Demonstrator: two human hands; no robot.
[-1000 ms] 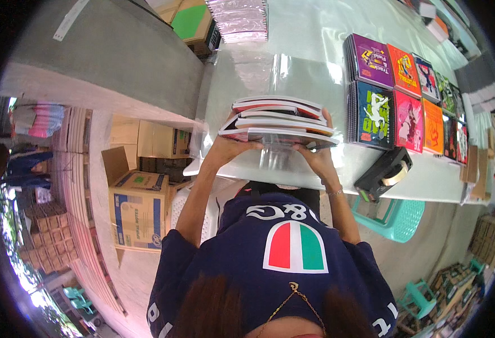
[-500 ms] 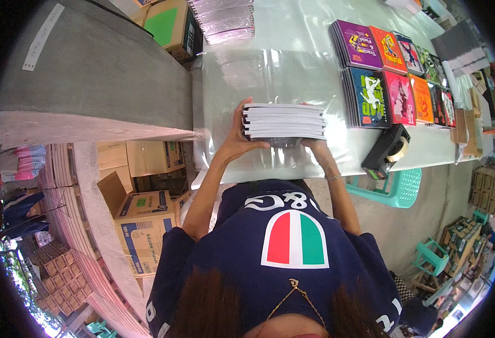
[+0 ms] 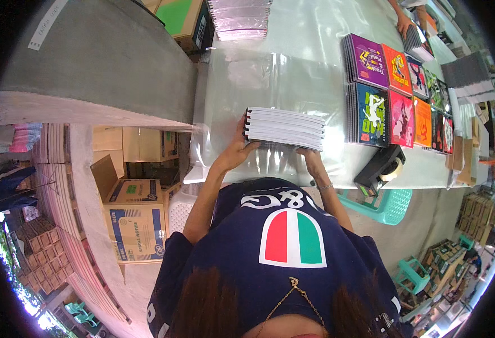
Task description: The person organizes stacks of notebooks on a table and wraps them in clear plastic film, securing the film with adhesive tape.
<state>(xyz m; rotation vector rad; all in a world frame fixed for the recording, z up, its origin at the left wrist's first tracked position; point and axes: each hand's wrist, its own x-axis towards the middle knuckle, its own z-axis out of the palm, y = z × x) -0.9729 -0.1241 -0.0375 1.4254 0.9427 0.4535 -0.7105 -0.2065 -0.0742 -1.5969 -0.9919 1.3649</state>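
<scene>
One notebook stack between left hand, right hand.

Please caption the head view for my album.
Both hands hold a notebook stack over clear plastic sheeting, colourful notebooks at right.

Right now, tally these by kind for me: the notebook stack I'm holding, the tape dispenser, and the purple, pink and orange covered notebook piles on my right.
Held notebook stack: 1
Black tape dispenser: 1
Purple-covered pile: 1
Pink-covered pile: 1
Orange-covered piles: 2
Total: 6
</scene>
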